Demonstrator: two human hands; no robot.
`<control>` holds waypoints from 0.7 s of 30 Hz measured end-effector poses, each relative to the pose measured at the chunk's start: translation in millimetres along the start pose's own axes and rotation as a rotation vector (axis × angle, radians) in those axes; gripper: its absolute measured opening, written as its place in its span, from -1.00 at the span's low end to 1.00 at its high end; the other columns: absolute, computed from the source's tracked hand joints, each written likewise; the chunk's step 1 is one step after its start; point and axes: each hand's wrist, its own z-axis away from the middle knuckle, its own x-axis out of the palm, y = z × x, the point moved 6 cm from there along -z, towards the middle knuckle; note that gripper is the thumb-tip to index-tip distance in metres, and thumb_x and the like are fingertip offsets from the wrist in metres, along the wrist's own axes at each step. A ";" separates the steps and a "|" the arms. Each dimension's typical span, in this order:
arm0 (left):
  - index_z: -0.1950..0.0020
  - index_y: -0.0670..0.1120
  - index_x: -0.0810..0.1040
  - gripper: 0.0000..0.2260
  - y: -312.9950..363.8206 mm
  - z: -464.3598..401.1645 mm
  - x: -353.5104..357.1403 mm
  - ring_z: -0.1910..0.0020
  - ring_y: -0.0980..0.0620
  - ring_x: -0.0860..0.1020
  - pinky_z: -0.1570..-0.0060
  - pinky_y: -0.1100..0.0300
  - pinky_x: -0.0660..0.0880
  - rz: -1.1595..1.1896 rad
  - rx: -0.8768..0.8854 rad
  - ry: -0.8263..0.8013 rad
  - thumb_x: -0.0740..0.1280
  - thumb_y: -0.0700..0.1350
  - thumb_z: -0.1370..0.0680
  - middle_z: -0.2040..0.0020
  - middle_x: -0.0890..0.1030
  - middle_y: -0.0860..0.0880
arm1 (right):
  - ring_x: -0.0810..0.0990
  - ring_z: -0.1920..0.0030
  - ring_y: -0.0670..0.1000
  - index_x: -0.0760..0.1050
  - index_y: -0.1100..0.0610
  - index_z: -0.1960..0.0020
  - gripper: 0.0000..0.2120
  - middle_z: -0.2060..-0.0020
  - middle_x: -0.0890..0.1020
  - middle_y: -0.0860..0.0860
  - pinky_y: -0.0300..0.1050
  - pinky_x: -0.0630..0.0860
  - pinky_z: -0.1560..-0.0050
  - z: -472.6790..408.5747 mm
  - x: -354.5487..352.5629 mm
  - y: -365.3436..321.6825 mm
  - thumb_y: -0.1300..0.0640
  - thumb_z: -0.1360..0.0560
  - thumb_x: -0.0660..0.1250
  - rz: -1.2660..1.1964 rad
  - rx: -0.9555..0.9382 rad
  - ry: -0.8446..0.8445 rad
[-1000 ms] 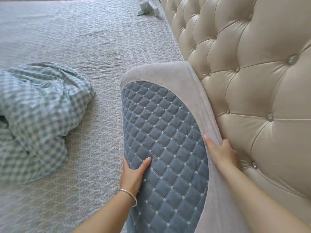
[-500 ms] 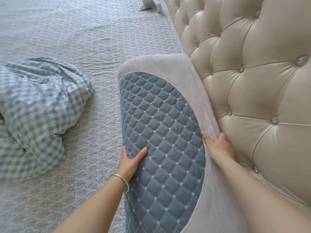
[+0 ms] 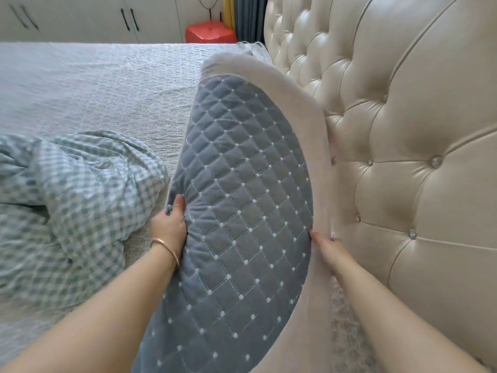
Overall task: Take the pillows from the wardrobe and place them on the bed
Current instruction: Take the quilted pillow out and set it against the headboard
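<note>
Pillow [image 3: 239,211], at bed [image 3: 94,87] head beside headboard [image 3: 403,157] at 3 o'clock, is gripped by left hand [image 3: 169,224] and right hand [image 3: 329,249]; placement judged nearly done, release remaining.

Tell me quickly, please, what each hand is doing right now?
Left hand: grips the pillow's left edge.
Right hand: holds the pillow's right edge; its fingers are mostly hidden.
</note>
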 end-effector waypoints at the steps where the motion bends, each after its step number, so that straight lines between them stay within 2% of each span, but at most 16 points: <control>1: 0.31 -0.15 0.42 -0.61 27.4 -0.5 -6.9 0.37 -0.02 0.40 0.36 0.15 0.34 -0.006 0.078 0.008 0.24 0.13 -0.56 0.38 0.45 -0.07 | 0.46 -0.25 0.19 0.25 0.19 -0.42 -0.31 -0.30 0.45 0.15 -0.01 0.40 -0.24 14.2 -4.0 -26.2 -0.12 -0.42 0.33 0.050 -0.071 0.040; 3: 0.35 -0.12 0.40 -0.61 78.4 2.9 -26.6 0.41 -0.04 0.40 0.39 0.17 0.36 -0.031 0.210 0.051 0.27 0.11 -0.55 0.43 0.43 -0.08 | 0.43 -0.28 0.17 0.24 0.12 -0.42 -0.36 -0.33 0.40 0.11 0.01 0.40 -0.24 51.2 -17.1 -95.9 -0.09 -0.44 0.34 0.153 -0.342 0.194; 7: 0.31 -0.17 0.48 -0.52 162.5 15.4 -70.0 0.29 -0.15 0.50 0.21 0.01 0.46 -0.207 0.451 0.125 0.25 0.23 -0.51 0.37 0.55 -0.13 | 0.25 -0.42 0.10 0.19 0.02 -0.45 -0.39 -0.46 0.23 0.06 0.04 0.26 -0.37 166.7 -34.4 -245.4 -0.11 -0.47 0.30 0.401 -1.063 0.504; 9: 0.30 -0.21 0.46 -0.50 202.1 27.9 -90.8 0.28 -0.15 0.47 0.22 0.03 0.40 -0.395 0.578 0.181 0.22 0.22 -0.53 0.39 0.50 -0.12 | 0.17 -0.47 0.09 0.18 -0.01 -0.47 -0.35 -0.49 0.17 0.06 0.04 0.18 -0.41 210.0 -33.5 -293.2 -0.16 -0.46 0.29 0.503 -1.291 0.543; 12: 0.39 -0.10 0.32 -0.54 255.7 52.6 -114.4 0.33 -0.10 0.42 0.28 0.09 0.30 -0.678 0.836 0.234 0.17 0.22 -0.53 0.43 0.38 -0.02 | 0.16 -0.49 0.14 0.18 0.01 -0.48 -0.28 -0.50 0.20 0.09 0.11 0.10 -0.44 258.7 -23.1 -336.0 -0.26 -0.43 0.27 0.697 -1.566 0.618; 15: 0.36 -0.05 0.29 -0.56 293.7 71.9 -128.2 0.34 -0.06 0.41 0.31 0.14 0.25 -0.913 1.047 0.172 0.09 0.26 -0.52 0.42 0.32 0.07 | 0.02 -0.53 0.10 0.07 0.00 -0.52 -0.23 -0.52 0.14 0.04 0.13 -0.15 -0.48 272.3 -2.9 -348.7 -0.34 -0.44 0.16 0.939 -1.567 0.491; 16: 0.37 -0.03 0.27 -0.56 304.6 76.6 -129.9 0.33 -0.04 0.40 0.30 0.14 0.25 -0.975 1.086 0.122 0.08 0.27 -0.52 0.41 0.31 0.10 | 0.09 -0.51 0.09 0.14 0.01 -0.49 -0.25 -0.49 0.23 0.04 0.13 -0.15 -0.48 272.2 1.2 -347.5 -0.37 -0.43 0.12 0.959 -1.523 0.446; 17: 0.38 -0.02 0.24 -0.56 314.0 80.7 -130.6 0.30 -0.03 0.40 0.28 0.14 0.26 -1.038 1.103 0.064 0.08 0.27 -0.53 0.40 0.31 0.13 | 0.25 -0.44 0.11 0.27 0.04 -0.43 -0.28 -0.40 0.39 0.06 0.11 -0.05 -0.48 273.0 3.4 -345.1 -0.39 -0.42 0.10 0.915 -1.496 0.422; 18: 0.38 -0.01 0.23 -0.56 320.2 84.2 -130.0 0.28 -0.02 0.39 0.25 0.14 0.27 -1.099 1.108 0.003 0.08 0.28 -0.53 0.38 0.31 0.14 | 0.44 -0.29 0.13 0.43 0.09 -0.29 -0.32 -0.23 0.55 0.09 0.08 0.13 -0.40 277.0 3.3 -341.2 -0.39 -0.41 0.10 0.831 -1.492 0.425; 19: 0.38 0.00 0.24 -0.56 324.2 89.2 -126.9 0.25 -0.01 0.41 0.23 0.13 0.28 -1.152 1.119 -0.061 0.07 0.29 -0.53 0.37 0.33 0.15 | 0.56 -0.08 0.16 0.51 0.14 -0.11 -0.38 -0.02 0.64 0.11 0.03 0.32 -0.22 280.1 2.6 -334.9 -0.38 -0.41 0.13 0.748 -1.498 0.457; 20: 0.36 0.01 0.26 -0.56 324.8 93.3 -121.0 0.22 0.00 0.43 0.22 0.13 0.29 -1.211 1.138 -0.123 0.06 0.31 -0.52 0.35 0.35 0.15 | 0.60 0.10 0.17 0.52 0.17 0.04 -0.43 0.15 0.65 0.12 -0.02 0.38 0.01 280.6 3.5 -326.3 -0.35 -0.43 0.16 0.707 -1.489 0.483; 21: 0.35 0.02 0.28 -0.57 322.1 97.1 -113.3 0.19 0.01 0.44 0.20 0.13 0.32 -1.290 1.147 -0.185 0.04 0.32 -0.52 0.31 0.38 0.15 | 0.59 0.19 0.18 0.49 0.18 0.11 -0.47 0.23 0.64 0.13 -0.06 0.36 0.15 275.9 7.0 -315.0 -0.31 -0.46 0.15 0.714 -1.444 0.456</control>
